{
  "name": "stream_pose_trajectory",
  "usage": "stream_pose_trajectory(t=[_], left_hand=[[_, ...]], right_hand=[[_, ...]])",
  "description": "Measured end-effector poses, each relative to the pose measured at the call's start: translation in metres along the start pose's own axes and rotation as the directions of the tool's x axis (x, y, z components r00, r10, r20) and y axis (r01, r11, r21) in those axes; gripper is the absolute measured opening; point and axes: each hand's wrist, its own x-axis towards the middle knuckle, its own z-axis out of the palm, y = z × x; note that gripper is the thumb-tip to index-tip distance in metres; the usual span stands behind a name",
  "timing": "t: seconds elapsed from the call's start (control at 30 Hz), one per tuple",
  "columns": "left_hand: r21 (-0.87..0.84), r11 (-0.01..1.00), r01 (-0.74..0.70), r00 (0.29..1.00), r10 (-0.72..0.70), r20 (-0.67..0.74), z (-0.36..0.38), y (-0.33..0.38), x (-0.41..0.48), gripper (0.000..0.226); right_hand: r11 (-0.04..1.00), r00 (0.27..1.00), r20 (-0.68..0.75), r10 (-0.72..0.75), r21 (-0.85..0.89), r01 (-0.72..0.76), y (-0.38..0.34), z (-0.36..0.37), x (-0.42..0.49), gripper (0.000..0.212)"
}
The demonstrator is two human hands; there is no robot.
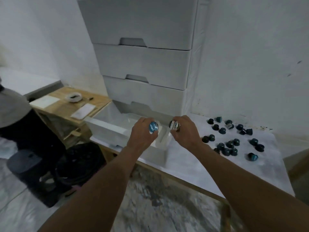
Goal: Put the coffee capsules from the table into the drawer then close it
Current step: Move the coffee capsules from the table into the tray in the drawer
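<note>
- Left hand [143,131]: poised above the open white plastic drawer [107,127], the lowest of a white stacked drawer unit [142,64]; its fingers [153,135] are curled around a round capsule with a blue printed foil lid [153,127], lid towards the camera.
- Right hand [185,129]: near the drawer's right-hand edge; its fingers [173,133] pinch a dark capsule with a white-and-dark printed lid [174,125].
- Remaining stock: a loose scatter of dark teal coffee capsules [232,139] lies on the white-covered desk [192,164], to the right of the drawer and well apart from both hands.
- Drawer interior: what shows of it looks pale and bare; the part beneath the hands is hidden, so whether capsules already lie there cannot be told.
- Step in hand (judgement): delivery of two capsules, one per hand, into the drawer; the task appears to be at an early stage.
- Next move (judgement): bring the right hand fully over the cavity, release both capsules, then go to the scatter for more; closing comes last.
</note>
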Motion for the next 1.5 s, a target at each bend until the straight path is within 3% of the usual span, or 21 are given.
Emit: stream_pose_trajectory(t=[0.47,0.9,1.13,1.33,1.5], left_hand=[[0.036,0.996,0.087,0.996,-0.088,0.009,-0.042,-0.1,0.059,0.046],[0.177,0.983,0.046,0.944,-0.101,0.313,-0.025,-0.178,0.193,0.037],[0.183,0.979,-0.093,0.789,-0.039,0.613,0.004,-0.22,0.226,0.039],[0.026,0.977,-0.212,0.536,0.094,0.839,0.042,-0.242,0.231,0.038],[-0.076,0.938,-0.338,0.371,0.208,0.905,0.062,-0.253,0.231,0.043]], right_hand=[[0.998,0.997,0.053,-0.054,-0.028,0.055,-0.074,0.089,0.077,0.026],[0.995,0.978,0.182,0.102,-0.019,-0.1,-0.036,0.182,0.189,0.019],[0.951,0.893,0.336,0.3,-0.031,-0.308,-0.017,0.215,0.187,0.024],[0.873,0.771,0.427,0.473,-0.113,-0.474,-0.02,0.219,0.17,0.034],[0.812,0.684,0.461,0.565,-0.167,-0.559,-0.024,0.222,0.151,0.038]])
